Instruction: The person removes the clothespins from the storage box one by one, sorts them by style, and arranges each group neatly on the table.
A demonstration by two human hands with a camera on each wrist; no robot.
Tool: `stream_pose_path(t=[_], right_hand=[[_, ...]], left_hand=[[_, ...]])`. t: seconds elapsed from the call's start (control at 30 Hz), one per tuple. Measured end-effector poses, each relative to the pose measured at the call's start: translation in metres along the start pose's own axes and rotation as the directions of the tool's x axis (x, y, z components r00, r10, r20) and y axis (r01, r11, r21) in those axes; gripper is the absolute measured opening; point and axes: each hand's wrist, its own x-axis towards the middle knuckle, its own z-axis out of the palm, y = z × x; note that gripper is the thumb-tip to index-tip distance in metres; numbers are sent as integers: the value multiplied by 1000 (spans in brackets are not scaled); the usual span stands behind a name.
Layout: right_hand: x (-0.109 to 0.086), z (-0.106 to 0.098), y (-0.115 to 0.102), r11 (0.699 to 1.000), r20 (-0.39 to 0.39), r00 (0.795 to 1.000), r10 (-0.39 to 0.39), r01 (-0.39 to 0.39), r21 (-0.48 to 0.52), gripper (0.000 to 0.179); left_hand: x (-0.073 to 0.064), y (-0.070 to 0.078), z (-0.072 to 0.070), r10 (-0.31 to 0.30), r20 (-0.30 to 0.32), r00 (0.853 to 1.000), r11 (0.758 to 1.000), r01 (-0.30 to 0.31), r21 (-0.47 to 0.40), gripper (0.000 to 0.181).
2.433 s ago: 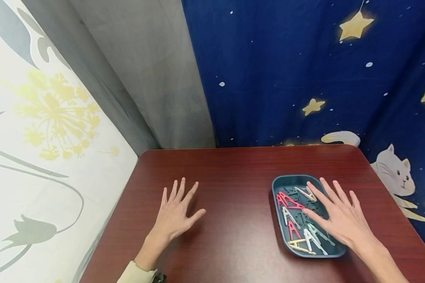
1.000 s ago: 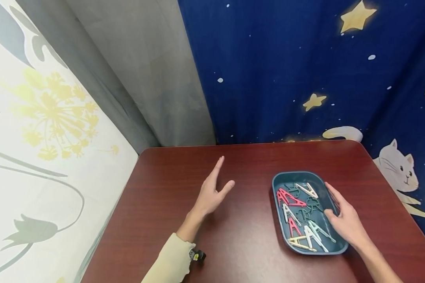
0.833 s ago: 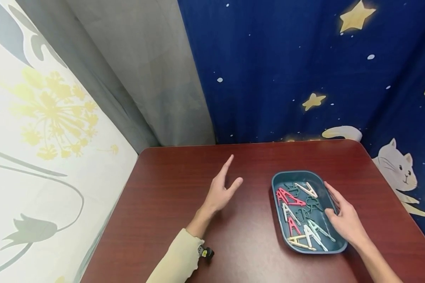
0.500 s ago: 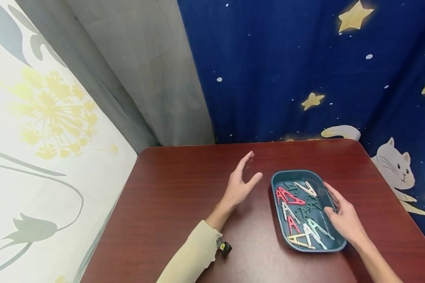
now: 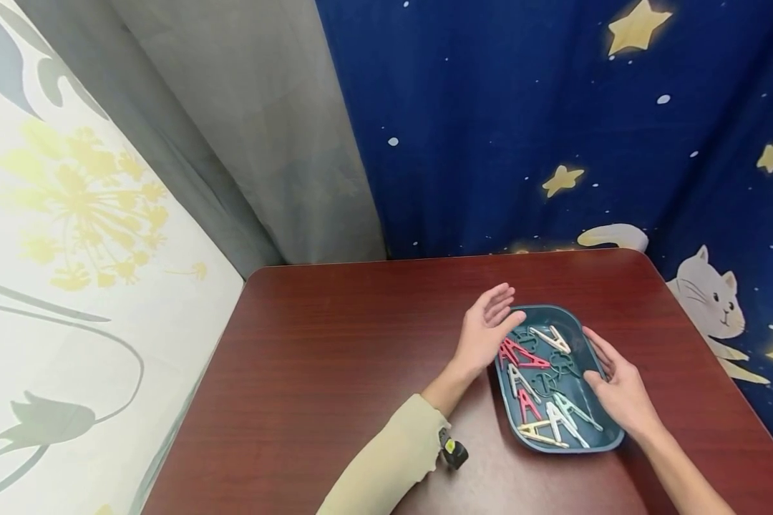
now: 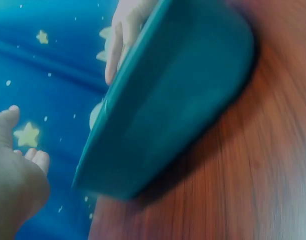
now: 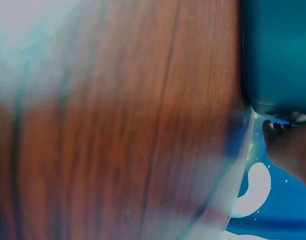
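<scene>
A dark blue-green plastic tray (image 5: pixel 550 315) stands on the table's right side. Inside lie A-shaped clothespins: several red ones, such as one (image 5: pixel 528 406) near the middle, plus white, pale green, cream and yellow ones. Dark green round clips (image 5: pixel 545 384) lie among them. My right hand (image 5: pixel 625 393) grips the tray's right side, thumb over the rim and fingers along the outer wall. My left hand (image 5: pixel 483 336) is at the tray's far left corner, fingers loosely bent and thumb spread above the rim. In the left wrist view, that hand (image 6: pixel 18 185) appears apart from the tray wall (image 6: pixel 168 105).
The dark red wooden table (image 5: pixel 335 357) runs back to a grey curtain (image 5: pixel 277 143) and a blue star-patterned curtain (image 5: pixel 477 143). A white floral panel (image 5: pixel 103 322) borders the left. A black device (image 5: pixel 452 450) is on my left wrist.
My left hand has moved right across the table to the tray's left side. My right hand went from above the tray to its right rim earlier and has stayed there.
</scene>
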Motion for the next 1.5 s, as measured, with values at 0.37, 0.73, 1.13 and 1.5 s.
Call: stream_pose_path(t=[0.37, 0.73, 1.13, 1.5], right_hand=[[-1, 2, 1, 998, -1, 1000, -30, 30, 62, 75], [0, -2, 2, 997, 3, 999, -34, 34, 66, 73], [-1, -1, 4, 998, 8, 999, -36, 36, 45, 74], [-1, 0, 4, 999, 2, 1000, -30, 30, 40, 73]], left_hand=[[-4, -16, 44, -170, -69, 983, 983, 165, -74, 47], [-5, -14, 47, -327, 84, 941, 910, 290, 296, 39], [-8, -18, 51, -303, 115, 946, 699, 138, 702, 31], [-9, -26, 56, -247, 111, 963, 493, 27, 869, 25]])
